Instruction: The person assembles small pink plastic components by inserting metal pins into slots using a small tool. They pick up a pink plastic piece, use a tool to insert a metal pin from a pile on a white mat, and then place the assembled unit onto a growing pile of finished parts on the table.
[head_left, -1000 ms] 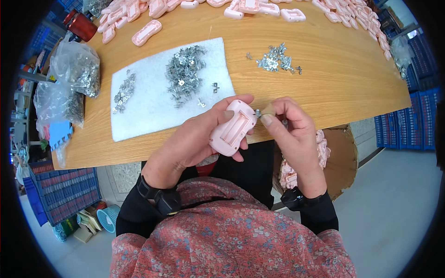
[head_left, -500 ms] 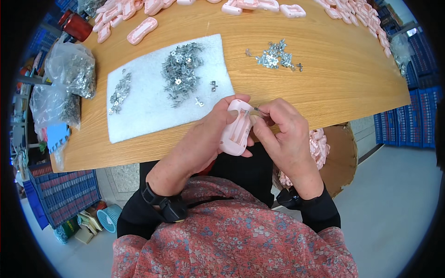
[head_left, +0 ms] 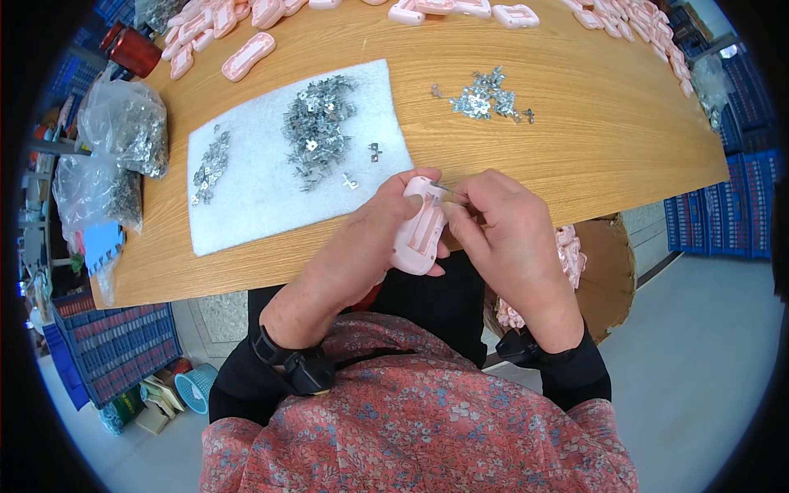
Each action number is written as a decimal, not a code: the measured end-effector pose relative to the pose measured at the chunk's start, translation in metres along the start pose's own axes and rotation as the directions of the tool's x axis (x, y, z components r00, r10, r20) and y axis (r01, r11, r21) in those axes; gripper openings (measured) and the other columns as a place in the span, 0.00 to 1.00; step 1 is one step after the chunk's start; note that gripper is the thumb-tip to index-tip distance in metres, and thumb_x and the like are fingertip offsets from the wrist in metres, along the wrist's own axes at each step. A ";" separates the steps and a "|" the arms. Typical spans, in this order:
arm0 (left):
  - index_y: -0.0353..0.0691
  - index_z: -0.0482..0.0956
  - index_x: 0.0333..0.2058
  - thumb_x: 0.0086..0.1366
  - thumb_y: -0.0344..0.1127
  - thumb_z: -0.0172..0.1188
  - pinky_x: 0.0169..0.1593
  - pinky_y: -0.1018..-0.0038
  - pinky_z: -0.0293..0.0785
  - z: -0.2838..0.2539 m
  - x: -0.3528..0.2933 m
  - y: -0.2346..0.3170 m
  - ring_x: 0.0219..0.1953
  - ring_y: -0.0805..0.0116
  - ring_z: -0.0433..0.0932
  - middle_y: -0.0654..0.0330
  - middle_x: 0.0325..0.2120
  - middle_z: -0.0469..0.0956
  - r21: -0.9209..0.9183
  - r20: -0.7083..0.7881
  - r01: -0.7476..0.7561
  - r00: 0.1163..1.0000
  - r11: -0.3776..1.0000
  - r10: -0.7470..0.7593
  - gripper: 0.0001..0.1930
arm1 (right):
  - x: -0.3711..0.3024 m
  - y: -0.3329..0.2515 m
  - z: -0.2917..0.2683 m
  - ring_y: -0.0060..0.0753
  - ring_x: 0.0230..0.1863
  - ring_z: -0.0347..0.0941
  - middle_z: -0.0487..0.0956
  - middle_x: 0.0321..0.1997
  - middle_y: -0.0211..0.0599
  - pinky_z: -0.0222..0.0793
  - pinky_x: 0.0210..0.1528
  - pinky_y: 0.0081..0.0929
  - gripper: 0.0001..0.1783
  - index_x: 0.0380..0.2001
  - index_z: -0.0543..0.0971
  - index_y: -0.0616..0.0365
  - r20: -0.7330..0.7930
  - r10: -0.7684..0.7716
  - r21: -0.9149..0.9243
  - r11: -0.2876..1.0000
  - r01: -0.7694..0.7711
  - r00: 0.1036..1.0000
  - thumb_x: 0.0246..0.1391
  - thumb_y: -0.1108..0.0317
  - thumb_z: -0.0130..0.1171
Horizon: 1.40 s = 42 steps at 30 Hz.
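Observation:
My left hand (head_left: 362, 234) is closed around a pale pink plastic casing (head_left: 421, 238), with the long recessed slot facing up and my thumb resting on its upper left edge. My right hand (head_left: 514, 238) pinches a thin grey metal tool (head_left: 452, 193), perhaps tweezers, whose tip reaches to the casing's upper end. The right fingertips nearly touch the casing's right side. A small shiny metal piece seems to lie at the top of the slot, too small to make out. Beyond my hands, a white felt mat (head_left: 255, 201) carries a large pile of small metal clips (head_left: 316, 123).
More metal clips (head_left: 485, 97) lie on the bare wood table (head_left: 592, 140). Pink casings (head_left: 249, 56) line the far side. Bags of metal parts (head_left: 127, 131) and a red jar (head_left: 131, 49) stand at left. A carton (head_left: 604, 279) with pink casings sits below the right edge.
My right hand has shifted slightly right, and more of the thin tool shows, its tip now over the casing's upper end. My left hand and the casing stay nearly in place.

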State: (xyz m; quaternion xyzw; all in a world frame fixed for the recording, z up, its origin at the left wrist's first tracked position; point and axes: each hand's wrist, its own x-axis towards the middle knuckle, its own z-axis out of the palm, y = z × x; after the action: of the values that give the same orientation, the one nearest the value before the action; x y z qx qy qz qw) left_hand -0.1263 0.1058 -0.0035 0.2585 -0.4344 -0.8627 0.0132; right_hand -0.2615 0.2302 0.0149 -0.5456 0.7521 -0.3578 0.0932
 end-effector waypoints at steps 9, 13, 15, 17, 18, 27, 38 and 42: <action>0.37 0.58 0.65 0.71 0.35 0.37 0.39 0.66 0.82 0.002 0.000 -0.003 0.38 0.64 0.80 0.53 0.44 0.75 0.059 -0.018 -0.002 1.000 0.998 0.003 0.25 | -0.001 -0.004 -0.006 0.44 0.28 0.75 0.76 0.27 0.45 0.70 0.30 0.37 0.09 0.32 0.76 0.63 0.081 0.164 0.098 0.980 -0.172 0.983 0.53 0.68 0.64; 0.37 0.57 0.66 0.71 0.35 0.37 0.40 0.66 0.82 -0.001 0.002 -0.002 0.38 0.63 0.80 0.52 0.45 0.75 0.029 -0.001 0.007 1.000 1.000 -0.006 0.25 | -0.003 0.005 -0.005 0.39 0.24 0.72 0.77 0.27 0.44 0.69 0.29 0.31 0.12 0.36 0.77 0.64 0.056 0.279 0.174 0.943 -0.284 0.959 0.55 0.66 0.65; 0.37 0.57 0.66 0.71 0.35 0.37 0.40 0.66 0.82 -0.001 0.002 -0.004 0.38 0.63 0.81 0.52 0.45 0.75 0.033 -0.001 -0.006 1.000 0.999 0.006 0.25 | -0.005 0.006 0.002 0.35 0.24 0.71 0.76 0.26 0.42 0.68 0.29 0.30 0.12 0.36 0.77 0.64 0.074 0.270 0.239 0.930 -0.280 0.960 0.55 0.67 0.65; 0.37 0.57 0.66 0.71 0.34 0.37 0.41 0.66 0.82 -0.002 0.002 -0.006 0.37 0.63 0.81 0.52 0.45 0.75 0.029 0.007 -0.016 1.000 0.999 0.016 0.25 | -0.007 0.007 0.005 0.32 0.24 0.71 0.75 0.25 0.40 0.68 0.29 0.28 0.11 0.36 0.77 0.64 0.094 0.275 0.301 0.908 -0.291 0.957 0.55 0.68 0.65; 0.37 0.57 0.65 0.71 0.34 0.37 0.41 0.66 0.82 -0.001 0.001 -0.006 0.37 0.63 0.81 0.52 0.45 0.75 0.021 0.015 -0.021 1.000 1.000 0.021 0.25 | -0.008 0.008 0.003 0.30 0.25 0.71 0.75 0.25 0.39 0.68 0.29 0.28 0.11 0.36 0.77 0.64 0.106 0.284 0.328 0.895 -0.303 0.953 0.56 0.68 0.64; 0.38 0.58 0.66 0.71 0.35 0.39 0.39 0.69 0.82 0.002 -0.003 -0.006 0.35 0.66 0.80 0.54 0.46 0.75 0.074 0.032 -0.036 0.999 0.997 0.034 0.25 | -0.012 0.016 0.005 0.15 0.30 0.67 0.75 0.29 0.27 0.67 0.32 0.20 0.11 0.40 0.77 0.65 0.260 0.315 0.591 0.696 -0.408 0.913 0.60 0.68 0.61; 0.36 0.56 0.67 0.71 0.36 0.40 0.39 0.69 0.81 0.000 -0.004 -0.008 0.34 0.65 0.80 0.53 0.45 0.75 0.060 0.035 -0.035 0.999 0.998 0.033 0.27 | -0.014 0.010 0.005 0.11 0.31 0.67 0.75 0.31 0.23 0.67 0.35 0.16 0.10 0.41 0.76 0.64 0.300 0.337 0.679 0.582 -0.447 0.893 0.62 0.69 0.59; 0.36 0.56 0.67 0.72 0.37 0.40 0.39 0.69 0.81 0.000 -0.006 -0.008 0.34 0.65 0.80 0.53 0.44 0.75 0.018 0.066 -0.037 0.997 0.999 0.036 0.27 | -0.012 0.011 -0.001 0.12 0.35 0.70 0.73 0.33 0.23 0.72 0.38 0.17 0.08 0.40 0.75 0.64 0.326 0.331 0.611 0.641 -0.464 0.886 0.63 0.70 0.58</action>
State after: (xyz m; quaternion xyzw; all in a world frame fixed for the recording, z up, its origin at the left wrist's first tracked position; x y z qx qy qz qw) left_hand -0.1193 0.1125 -0.0068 0.2221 -0.4477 -0.8661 0.0120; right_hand -0.2656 0.2433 0.0059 -0.3251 0.6600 -0.5235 0.4298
